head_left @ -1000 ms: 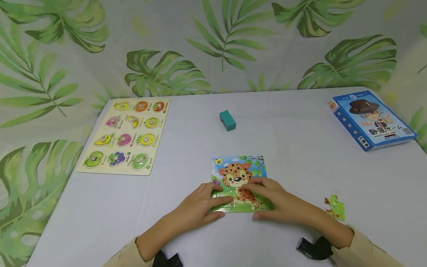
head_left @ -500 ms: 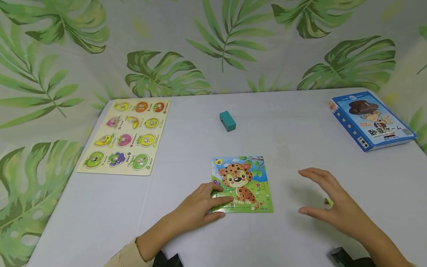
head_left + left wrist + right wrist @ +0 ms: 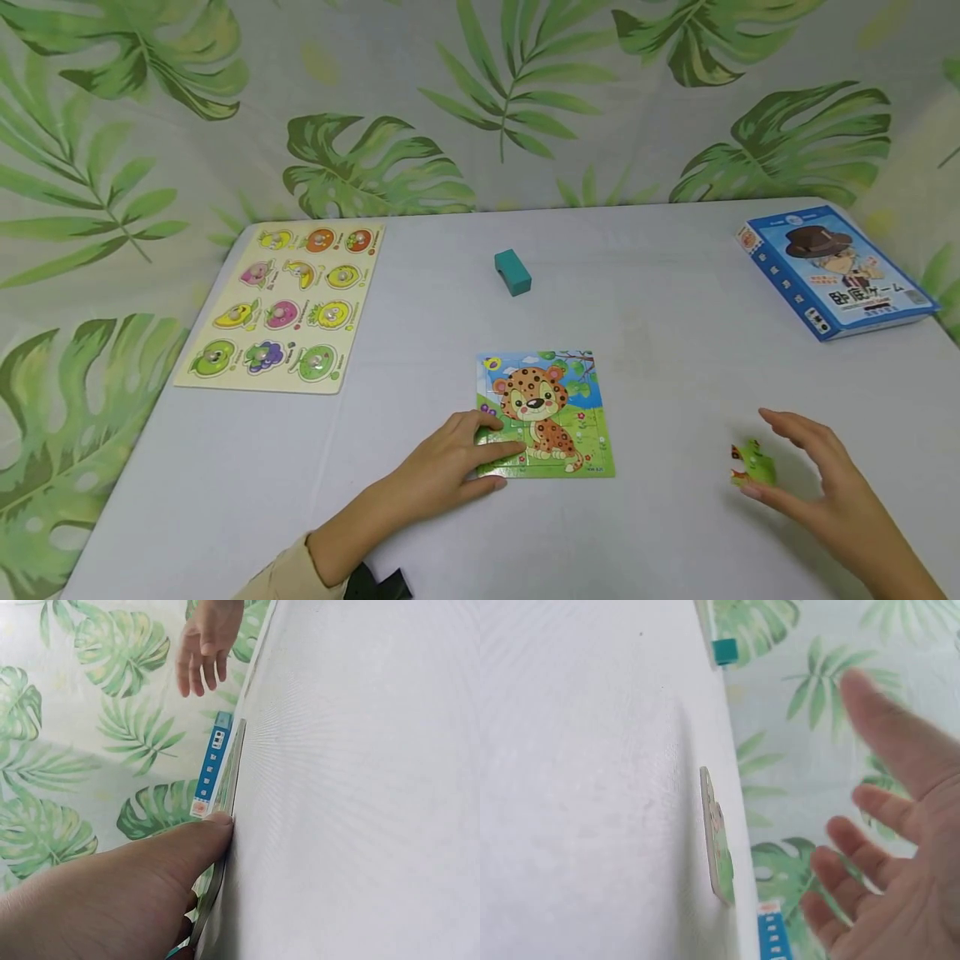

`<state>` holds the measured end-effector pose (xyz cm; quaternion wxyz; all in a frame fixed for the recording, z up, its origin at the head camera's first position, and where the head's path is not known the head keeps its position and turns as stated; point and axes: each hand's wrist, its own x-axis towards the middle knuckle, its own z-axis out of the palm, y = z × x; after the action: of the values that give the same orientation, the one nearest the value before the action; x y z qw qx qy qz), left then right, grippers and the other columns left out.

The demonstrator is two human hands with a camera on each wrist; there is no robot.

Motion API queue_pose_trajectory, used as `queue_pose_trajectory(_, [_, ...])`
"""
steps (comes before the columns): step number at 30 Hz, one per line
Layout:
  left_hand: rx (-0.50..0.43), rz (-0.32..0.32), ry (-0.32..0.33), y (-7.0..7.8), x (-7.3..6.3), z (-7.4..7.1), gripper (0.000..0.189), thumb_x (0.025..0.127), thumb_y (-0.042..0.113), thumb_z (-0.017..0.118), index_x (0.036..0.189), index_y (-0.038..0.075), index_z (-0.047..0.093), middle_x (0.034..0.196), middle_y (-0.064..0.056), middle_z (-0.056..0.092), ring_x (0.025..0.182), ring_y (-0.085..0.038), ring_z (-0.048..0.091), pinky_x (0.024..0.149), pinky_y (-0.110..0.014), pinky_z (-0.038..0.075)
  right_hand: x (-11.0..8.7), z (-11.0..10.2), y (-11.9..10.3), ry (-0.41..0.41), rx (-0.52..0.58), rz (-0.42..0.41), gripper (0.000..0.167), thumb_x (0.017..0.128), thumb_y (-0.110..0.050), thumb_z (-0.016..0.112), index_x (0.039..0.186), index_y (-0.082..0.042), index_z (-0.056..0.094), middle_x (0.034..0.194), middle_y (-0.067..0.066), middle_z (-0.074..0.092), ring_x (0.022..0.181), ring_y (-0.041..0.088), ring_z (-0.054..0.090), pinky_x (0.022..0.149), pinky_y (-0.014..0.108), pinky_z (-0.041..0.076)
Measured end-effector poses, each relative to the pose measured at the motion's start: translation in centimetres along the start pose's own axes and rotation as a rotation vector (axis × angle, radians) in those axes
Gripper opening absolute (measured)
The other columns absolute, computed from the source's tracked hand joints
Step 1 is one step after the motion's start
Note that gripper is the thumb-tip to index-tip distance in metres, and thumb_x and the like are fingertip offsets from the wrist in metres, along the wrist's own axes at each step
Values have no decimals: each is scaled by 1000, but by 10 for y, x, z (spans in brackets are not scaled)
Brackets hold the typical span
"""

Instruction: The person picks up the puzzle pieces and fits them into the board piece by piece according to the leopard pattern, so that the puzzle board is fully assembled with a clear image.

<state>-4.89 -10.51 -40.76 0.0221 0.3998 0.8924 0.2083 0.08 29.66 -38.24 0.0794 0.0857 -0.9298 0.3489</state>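
A square jigsaw puzzle (image 3: pixel 555 417) with a spotted leopard cub lies flat in the middle of the table. My left hand (image 3: pixel 457 462) rests on its left side, fingers spread over the picture and thumb at the lower edge. To the right, a loose green puzzle piece (image 3: pixel 756 465) lies on the white cloth. My right hand (image 3: pixel 832 487) hovers beside that piece, thumb and fingers spread apart around it with nothing held. In the right wrist view the piece (image 3: pixel 718 851) lies on the table, apart from the fingers (image 3: pixel 847 881).
A fruit peg board (image 3: pixel 351 333) lies at the left. A small teal block (image 3: pixel 513 272) stands behind the puzzle. At the back right is a blue game box (image 3: pixel 840 271). A leaf-print cloth (image 3: pixel 525 100) hangs behind the table.
My right hand has left the puzzle and moved right, over to the loose piece, uncovering the puzzle's right side. My left hand has stayed in place.
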Motion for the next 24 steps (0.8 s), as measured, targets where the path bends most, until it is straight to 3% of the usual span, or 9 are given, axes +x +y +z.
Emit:
queue_pose_trajectory(2, [-3,-2,-2,0,0,0,41,85,38,60,125,30,55,124,-3,43,110,-17,39,90,-31,36,-2,1,8,-10,-16,-5,84,62,-6,81,135,-12,40,128,-17,32,109,-9,27,86,0,14])
queue_pose_trajectory(5, [-1,-6,-5,0,0,0,41,85,39,59,125,30,55,124,-2,43,110,-18,39,90,-31,36,-6,2,19,-40,-50,-7,84,63,-9,81,135,-11,38,129,-6,35,106,-8,28,85,-1,13])
queue_pose_trajectory(9, [4,-10,-10,0,0,0,41,85,39,59,125,30,55,124,-2,43,111,-18,39,91,-31,36,-9,4,32,-105,-102,31,85,65,-16,80,136,-8,35,125,17,38,109,14,34,86,-1,8])
queue_pose_trajectory(11, [7,-11,-12,0,0,0,41,85,39,59,125,30,55,124,-2,42,111,-18,39,92,-31,36,-10,4,36,-146,-121,63,84,66,-17,79,135,-3,34,123,23,38,109,30,34,100,11,8])
queue_pose_trajectory(13, [11,-13,-13,0,0,0,41,85,39,59,125,30,55,125,-2,42,111,-18,39,93,-31,35,-10,4,39,-181,-127,91,80,69,-18,78,133,2,35,121,26,39,106,42,33,106,36,14])
queue_pose_trajectory(16, [13,-13,-12,0,0,1,41,85,39,59,125,31,55,125,-2,42,112,-18,38,94,-31,35,-9,3,41,-227,-173,115,74,72,-19,75,131,5,39,116,27,42,104,45,35,85,62,27])
queue_pose_trajectory(19, [17,-11,-9,-1,-1,1,41,85,39,59,125,31,54,125,-2,42,113,-19,38,94,-31,34,-8,3,41,-228,-227,102,68,72,-21,75,127,6,45,107,26,48,97,43,42,74,57,33])
queue_pose_trajectory(22, [20,-10,-9,0,-1,1,41,85,39,59,125,31,54,126,-2,42,114,-19,38,95,-31,34,-7,3,39,-202,-243,82,64,71,-22,76,121,7,49,102,26,52,93,43,45,72,56,33])
queue_pose_trajectory(24, [20,-10,-9,0,-1,1,41,85,39,59,125,31,54,126,-2,41,114,-19,38,95,-31,34,-6,4,37,-165,-246,63,61,69,-22,78,117,5,52,98,21,55,94,30,48,73,51,33])
